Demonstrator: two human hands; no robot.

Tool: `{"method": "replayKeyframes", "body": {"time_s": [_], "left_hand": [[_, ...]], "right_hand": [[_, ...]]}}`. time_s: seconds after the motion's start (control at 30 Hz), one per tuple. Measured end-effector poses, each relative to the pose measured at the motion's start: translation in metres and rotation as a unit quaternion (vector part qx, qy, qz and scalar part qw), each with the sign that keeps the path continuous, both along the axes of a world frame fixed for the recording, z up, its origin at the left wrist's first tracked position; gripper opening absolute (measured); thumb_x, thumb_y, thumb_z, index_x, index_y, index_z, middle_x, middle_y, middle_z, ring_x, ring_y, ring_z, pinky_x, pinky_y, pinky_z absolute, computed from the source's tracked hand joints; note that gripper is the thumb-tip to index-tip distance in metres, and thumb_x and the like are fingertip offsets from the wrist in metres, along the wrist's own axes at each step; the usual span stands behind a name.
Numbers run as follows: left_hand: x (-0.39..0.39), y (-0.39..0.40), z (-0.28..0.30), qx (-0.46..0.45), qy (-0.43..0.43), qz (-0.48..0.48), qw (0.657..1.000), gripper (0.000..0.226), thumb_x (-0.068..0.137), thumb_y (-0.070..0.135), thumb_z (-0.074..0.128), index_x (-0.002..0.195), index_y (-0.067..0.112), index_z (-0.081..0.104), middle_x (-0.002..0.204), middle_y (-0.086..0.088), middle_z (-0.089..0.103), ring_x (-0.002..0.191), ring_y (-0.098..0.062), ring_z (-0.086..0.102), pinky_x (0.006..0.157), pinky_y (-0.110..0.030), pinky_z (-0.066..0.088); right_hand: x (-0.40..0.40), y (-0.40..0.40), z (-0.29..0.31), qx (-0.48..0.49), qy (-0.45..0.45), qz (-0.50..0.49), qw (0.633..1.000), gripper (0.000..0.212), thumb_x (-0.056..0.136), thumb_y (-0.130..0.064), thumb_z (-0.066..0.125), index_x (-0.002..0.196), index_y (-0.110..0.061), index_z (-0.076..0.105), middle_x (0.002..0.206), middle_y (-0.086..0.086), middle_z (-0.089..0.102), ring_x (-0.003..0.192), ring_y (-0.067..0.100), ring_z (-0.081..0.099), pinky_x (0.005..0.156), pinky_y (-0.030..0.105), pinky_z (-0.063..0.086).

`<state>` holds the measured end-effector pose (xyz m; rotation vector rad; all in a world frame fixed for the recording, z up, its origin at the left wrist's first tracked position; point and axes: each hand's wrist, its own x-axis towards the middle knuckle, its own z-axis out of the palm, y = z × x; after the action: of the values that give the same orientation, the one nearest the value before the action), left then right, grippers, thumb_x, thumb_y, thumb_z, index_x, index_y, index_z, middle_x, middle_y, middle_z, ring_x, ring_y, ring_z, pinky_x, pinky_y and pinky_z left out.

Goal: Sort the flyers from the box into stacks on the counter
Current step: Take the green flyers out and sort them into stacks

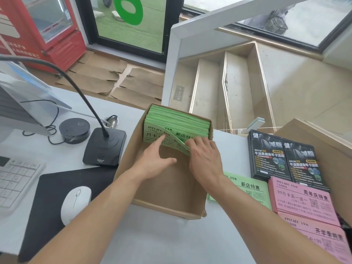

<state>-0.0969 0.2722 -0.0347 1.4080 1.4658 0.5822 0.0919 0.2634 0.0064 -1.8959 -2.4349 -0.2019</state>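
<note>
Both hands work inside the open brown cardboard box; the left hand presses an extended forefinger against the upright block of thin green paper flyers at the far end; the right hand curls its fingers over the front flyers, peeling them forward; the sheets appear light, limp and easily creased; grip a small batch by its top edge; sorted stacks lie right of the right hand.
</note>
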Motion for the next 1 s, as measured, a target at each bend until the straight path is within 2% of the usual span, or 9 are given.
{"method": "replayKeyframes", "body": {"time_s": [0.13,0.3,0.43,0.53,0.6,0.67,0.77,0.87,1.0], "left_hand": [[-0.001,-0.002,0.006,0.005,0.007,0.02,1.0,0.098,0.074,0.051,0.076,0.157,0.038,0.026,0.16,0.01,0.036,0.141,-0.012,0.044,0.118,-0.043,0.036],[-0.001,-0.006,0.027,0.122,-0.039,0.188,0.974,0.05,0.087,0.017,0.075,0.129,0.03,0.052,0.125,0.017,0.062,0.113,-0.002,0.061,0.105,-0.037,0.05],[-0.009,-0.013,0.053,0.196,-0.084,0.266,0.94,0.063,0.087,0.021,0.079,0.14,0.027,0.046,0.132,0.018,0.054,0.116,0.013,0.052,0.109,-0.027,0.043],[-0.013,-0.023,0.082,0.166,-0.136,0.154,0.964,0.085,0.081,0.029,0.086,0.151,0.034,0.038,0.144,0.012,0.055,0.131,-0.002,0.051,0.11,-0.029,0.04],[-0.009,-0.034,0.099,0.123,-0.17,0.052,0.976,0.071,0.078,0.034,0.086,0.141,0.037,0.053,0.124,0.004,0.072,0.116,-0.017,0.068,0.099,-0.042,0.054],[0.009,-0.052,0.111,0.095,-0.17,0.002,0.981,0.042,0.084,0.023,0.083,0.122,0.027,0.067,0.109,0.001,0.077,0.102,-0.02,0.074,0.089,-0.047,0.06],[0.047,-0.086,0.114,0.107,-0.141,-0.046,0.983,0.013,0.088,0.013,0.077,0.096,0.016,0.068,0.095,0.004,0.078,0.091,-0.015,0.075,0.076,-0.032,0.061],[0.087,-0.115,0.104,0.097,-0.122,-0.084,0.984,0.014,0.093,0.012,0.072,0.09,0.02,0.06,0.084,0.009,0.074,0.076,-0.006,0.069,0.06,-0.018,0.052],[0.128,-0.151,0.077,0.11,-0.079,-0.115,0.984,0.022,0.099,0.017,0.063,0.094,0.033,0.049,0.09,0.027,0.07,0.079,-0.006,0.061,0.065,-0.016,0.045]], "right_hand": [[-0.002,0.0,0.005,-0.076,0.03,-0.015,0.997,0.037,0.083,-0.001,0.049,0.114,-0.02,0.057,0.091,-0.002,0.07,0.081,0.028,0.066,0.077,0.034,0.038],[0.004,-0.007,0.025,0.002,0.159,-0.019,0.987,0.043,0.089,-0.008,0.058,0.127,-0.028,0.064,0.103,-0.006,0.069,0.082,0.026,0.067,0.068,0.035,0.049],[0.032,-0.02,0.057,-0.008,0.258,-0.026,0.966,0.04,0.096,-0.007,0.053,0.126,-0.031,0.064,0.113,-0.01,0.066,0.091,0.02,0.064,0.076,0.037,0.052],[0.068,-0.039,0.084,-0.102,0.343,-0.006,0.934,0.035,0.099,-0.007,0.054,0.122,-0.03,0.066,0.113,-0.016,0.067,0.097,0.01,0.063,0.075,0.02,0.048],[0.097,-0.055,0.098,-0.177,0.372,-0.008,0.911,0.03,0.1,-0.01,0.058,0.114,-0.034,0.067,0.105,-0.019,0.07,0.08,-0.003,0.062,0.061,0.011,0.042],[0.127,-0.075,0.106,-0.224,0.377,-0.029,0.898,0.03,0.099,-0.013,0.061,0.111,-0.04,0.066,0.102,-0.016,0.074,0.067,-0.004,0.059,0.056,0.012,0.041],[0.166,-0.108,0.105,-0.215,0.365,-0.083,0.902,0.03,0.097,-0.02,0.066,0.112,-0.046,0.064,0.102,-0.018,0.074,0.081,0.002,0.067,0.065,0.016,0.049],[0.194,-0.142,0.09,-0.174,0.345,-0.116,0.915,0.034,0.095,-0.016,0.067,0.107,-0.047,0.063,0.102,-0.023,0.069,0.083,-0.008,0.061,0.064,0.008,0.043],[0.221,-0.182,0.052,-0.172,0.371,-0.161,0.898,0.033,0.095,-0.01,0.065,0.109,-0.039,0.066,0.106,-0.024,0.068,0.095,-0.014,0.056,0.07,0.003,0.039]]}}
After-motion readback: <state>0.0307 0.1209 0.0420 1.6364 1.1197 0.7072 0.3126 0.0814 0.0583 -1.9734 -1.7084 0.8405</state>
